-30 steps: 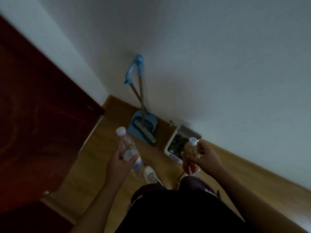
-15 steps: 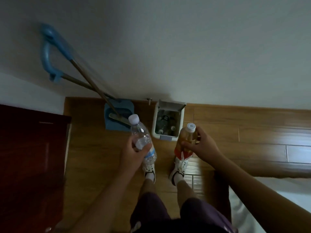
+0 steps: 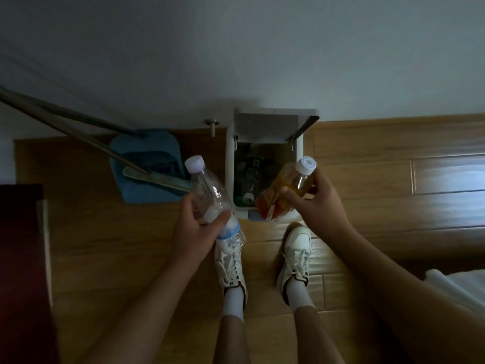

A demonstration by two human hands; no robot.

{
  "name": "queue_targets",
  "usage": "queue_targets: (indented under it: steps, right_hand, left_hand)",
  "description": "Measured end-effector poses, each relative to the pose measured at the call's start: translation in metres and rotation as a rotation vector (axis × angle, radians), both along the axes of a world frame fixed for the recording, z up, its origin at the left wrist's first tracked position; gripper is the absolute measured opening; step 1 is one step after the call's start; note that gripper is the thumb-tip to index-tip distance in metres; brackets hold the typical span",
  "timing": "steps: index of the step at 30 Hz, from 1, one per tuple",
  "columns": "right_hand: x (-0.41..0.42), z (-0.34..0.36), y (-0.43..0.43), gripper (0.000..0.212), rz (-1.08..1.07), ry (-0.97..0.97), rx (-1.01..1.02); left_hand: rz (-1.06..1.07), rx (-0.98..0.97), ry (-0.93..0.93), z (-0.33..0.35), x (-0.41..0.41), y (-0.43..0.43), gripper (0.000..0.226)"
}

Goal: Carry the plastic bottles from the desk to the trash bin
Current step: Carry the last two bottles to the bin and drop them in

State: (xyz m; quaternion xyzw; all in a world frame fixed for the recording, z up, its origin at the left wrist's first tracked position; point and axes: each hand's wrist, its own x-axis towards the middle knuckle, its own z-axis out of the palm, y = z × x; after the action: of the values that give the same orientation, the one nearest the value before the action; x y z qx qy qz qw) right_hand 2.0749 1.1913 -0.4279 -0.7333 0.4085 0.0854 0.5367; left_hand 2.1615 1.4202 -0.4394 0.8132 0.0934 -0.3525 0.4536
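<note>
My left hand [image 3: 195, 227] grips a clear water bottle [image 3: 210, 195] with a white cap and a blue label, held just left of the bin. My right hand [image 3: 319, 203] holds an amber drink bottle [image 3: 284, 186] with a red and orange label and a white cap, tilted over the bin's right front corner. The white trash bin [image 3: 229, 164] stands on the floor against the wall, its lid [image 3: 270, 123] raised. Several bottles lie inside it.
A blue dustpan [image 3: 141, 156] with a broom [image 3: 157, 179] leans on the wall left of the bin. My two white sneakers [image 3: 296, 250] stand on the wooden floor in front of the bin. A dark red door [image 3: 18, 258] is at the left, white bedding [image 3: 456, 285] at the right.
I have come closer to the bin and look more steeply down. Both hands with their bottles now hang beside and over the bin's opening.
</note>
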Motion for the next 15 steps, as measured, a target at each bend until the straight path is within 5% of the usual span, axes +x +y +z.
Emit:
queue_targets:
  steps: [15]
  right_hand:
    - [0.071, -0.024, -0.03, 0.073, 0.106, 0.041, -0.119]
  left_hand:
    - [0.005, -0.05, -0.198, -0.014, 0.044, -0.079, 0.073]
